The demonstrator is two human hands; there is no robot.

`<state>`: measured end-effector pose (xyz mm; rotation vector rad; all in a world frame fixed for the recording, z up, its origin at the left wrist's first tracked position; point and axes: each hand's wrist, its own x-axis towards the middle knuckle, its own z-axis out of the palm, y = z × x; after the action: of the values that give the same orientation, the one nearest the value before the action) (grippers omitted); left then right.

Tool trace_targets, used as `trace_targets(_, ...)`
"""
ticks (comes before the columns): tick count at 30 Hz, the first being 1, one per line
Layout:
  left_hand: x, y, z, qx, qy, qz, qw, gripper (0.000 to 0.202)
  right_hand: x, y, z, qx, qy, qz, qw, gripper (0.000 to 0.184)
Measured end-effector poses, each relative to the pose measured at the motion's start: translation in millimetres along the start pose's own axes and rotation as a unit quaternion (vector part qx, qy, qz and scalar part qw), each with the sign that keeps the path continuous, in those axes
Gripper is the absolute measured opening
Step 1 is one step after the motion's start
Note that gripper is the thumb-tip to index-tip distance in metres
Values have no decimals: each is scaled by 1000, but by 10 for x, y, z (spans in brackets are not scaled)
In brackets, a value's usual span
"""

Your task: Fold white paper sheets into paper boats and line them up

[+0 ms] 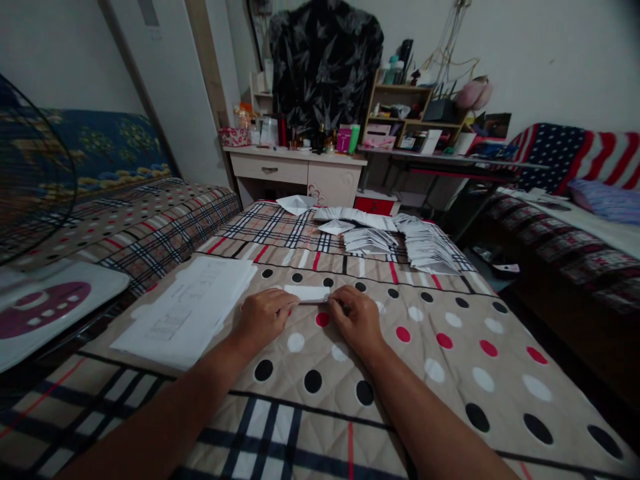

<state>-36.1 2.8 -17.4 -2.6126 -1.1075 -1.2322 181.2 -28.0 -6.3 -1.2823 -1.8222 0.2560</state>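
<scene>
A narrow folded strip of white paper [307, 293] lies across the middle of the bed, between my two hands. My left hand [265, 317] has its fingers pressed together on the strip's left end. At the right end, my right hand [356, 319] pinches the paper, thumb against curled fingers. To the left rests a stack of printed paper sheets [187, 310]. Farther off, several folded white papers stand in fanned rows, one a long row [427, 245] and another a shorter row [369, 241].
The bed has a dotted and plaid quilt [425, 333]. At left stands a white appliance [55, 307] with a purple panel, near a fan [35, 167]. A cream dresser [270, 169] and a cluttered desk [430, 155] stand beyond the bed. Another bed [565, 213] is at right.
</scene>
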Motion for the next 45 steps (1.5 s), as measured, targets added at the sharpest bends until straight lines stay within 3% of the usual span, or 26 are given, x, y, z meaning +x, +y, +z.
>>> trace_targets(5,-32,-27,-21,-22,38,10,999,26,-56,-48,-20,114,21,7,993,13)
trace_targets(9,-5,39,-59,11,2,12,1000,15,-80,-41,-20,129,3,24,991,12)
trace_targets(12,23,149,-57,38,-27,43,998,8,-95,-68,-5,124,-17,-17,992,12)
trace_targets(17,23,261,11,-9,-39,92,995,15,-111,-167,30,122,-92,-86,984,15)
trace_targets(23,9,245,8,-10,-51,100,994,12,-129,-156,45,137,-91,-91,982,19)
trace_targets(31,-3,-75,-130,24,-18,84,996,16,-75,-11,-70,146,16,-90,985,20)
trace_targets(38,21,-188,-167,51,14,83,995,15,-55,1,-118,139,47,-81,986,16)
trace_targets(45,-17,-345,-292,106,72,-23,992,12,-54,128,-259,107,131,37,985,9)
